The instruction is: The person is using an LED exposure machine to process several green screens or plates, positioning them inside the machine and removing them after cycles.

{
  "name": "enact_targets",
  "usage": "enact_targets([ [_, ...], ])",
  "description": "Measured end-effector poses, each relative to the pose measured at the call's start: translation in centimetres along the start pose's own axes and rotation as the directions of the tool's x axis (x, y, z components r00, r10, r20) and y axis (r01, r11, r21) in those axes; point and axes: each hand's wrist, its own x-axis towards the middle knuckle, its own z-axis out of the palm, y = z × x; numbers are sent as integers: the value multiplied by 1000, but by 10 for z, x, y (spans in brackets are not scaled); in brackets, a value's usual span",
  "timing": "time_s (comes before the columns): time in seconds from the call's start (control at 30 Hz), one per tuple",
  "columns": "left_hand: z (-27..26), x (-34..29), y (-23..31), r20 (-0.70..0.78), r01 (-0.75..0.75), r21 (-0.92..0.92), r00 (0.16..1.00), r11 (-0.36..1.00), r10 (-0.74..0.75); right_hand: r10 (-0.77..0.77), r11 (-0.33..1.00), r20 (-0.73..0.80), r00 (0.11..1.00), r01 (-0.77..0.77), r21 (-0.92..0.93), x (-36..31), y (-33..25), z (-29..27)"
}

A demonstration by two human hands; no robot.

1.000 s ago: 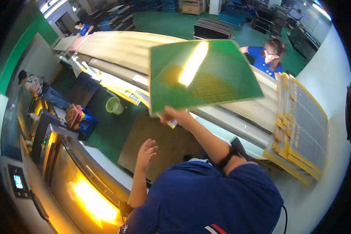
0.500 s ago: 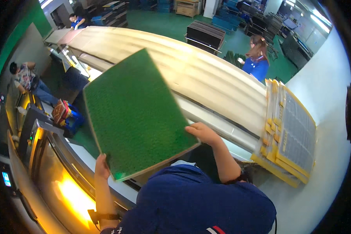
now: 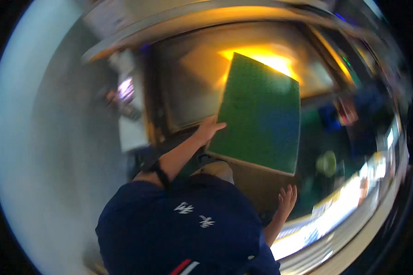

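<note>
A large, thin green circuit board panel (image 3: 261, 114) with a fine pattern and pale edges is held up tilted in front of me. My left hand (image 3: 209, 129) grips its left edge, the thumb lying on the upper face and the other fingers hidden beneath. Below the panel's lower right corner is my right hand (image 3: 287, 200), apart from it, with its fingers spread and nothing in them. Behind the panel's far edge lies a machine's flat glass-like bed (image 3: 192, 82), lit by a bright yellow glow.
The machine's dark frame (image 3: 158, 91) borders the bed. On the left, a white ledge (image 3: 132, 133) carries a small lit screen (image 3: 125, 90). To the right are a blurred pale green round thing (image 3: 326, 163) and a brightly lit conveyor-like strip (image 3: 339, 208).
My view has swung left, from the long pale bench to the glowing machine. The panel has come round with me. My right hand has let go of it; my left still grips it.
</note>
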Motion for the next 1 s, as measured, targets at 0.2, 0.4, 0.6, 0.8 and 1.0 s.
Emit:
enact_targets([
  [0.2, -119, 53, -34, -341, 1, -208, 937, 978, -73, 266, 927, 447, 854, -100, -362, 101, -14, 108],
  [0.4, -194, 120, -43, -631, 100, 172, 775, 980, 32, 310, 875, 570, 761, 6, -484, 161, -74, 209],
  [0.6, -114, 143, -39, -415, 275, 878, 845, 392, 337, 3, 745, 751, 660, 500, -442, 234, -131, 255],
  [0.8, -106, 142, -71, -236, 194, 966, 929, 170, 285, -774, 191, 549, 316, 943, -272, 282, -300, 291],
  [1.0, -112, 149, -73, -257, 211, 960, 922, 183, 288, -767, -505, 560, -314, 834, -223, 284, -469, 343],
])
